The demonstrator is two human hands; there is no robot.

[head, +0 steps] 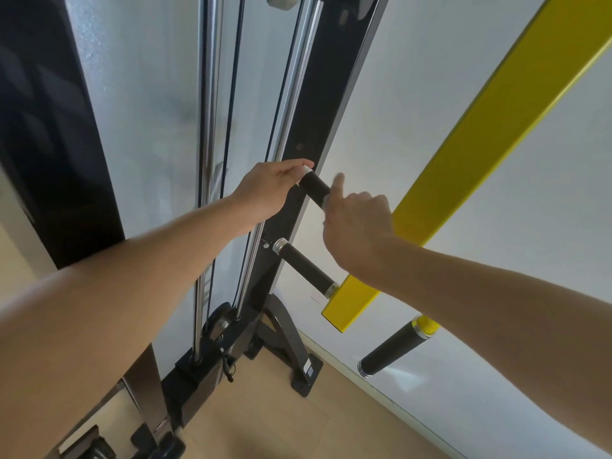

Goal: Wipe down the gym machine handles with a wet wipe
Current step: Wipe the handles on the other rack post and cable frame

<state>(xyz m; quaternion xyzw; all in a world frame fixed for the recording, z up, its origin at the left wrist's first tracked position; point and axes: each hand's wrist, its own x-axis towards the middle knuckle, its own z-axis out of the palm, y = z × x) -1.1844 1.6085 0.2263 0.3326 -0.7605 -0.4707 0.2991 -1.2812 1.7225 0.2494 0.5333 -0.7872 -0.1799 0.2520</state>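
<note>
Three black foam handles stick out from a yellow beam [496, 104]. My left hand [268, 188] holds the far tip of the upper handle [316, 190], with its fingers over the pale end cap. My right hand [356, 223] is curled around the near end of the same handle, thumb raised. Its palm hides that end, and no wet wipe shows in either hand. The middle handle [306, 265] lies just below my right hand, with a silver cap at its far end. Lower right, the third handle [392, 349] points down toward the floor.
A black machine upright [334, 77] rises behind the handles, with chrome guide rods [208, 127] and black cables to its left. Its base feet [298, 356] rest on a wooden floor [298, 425]. A white wall [463, 293] stands close on the right and a dark panel [43, 127] on the left.
</note>
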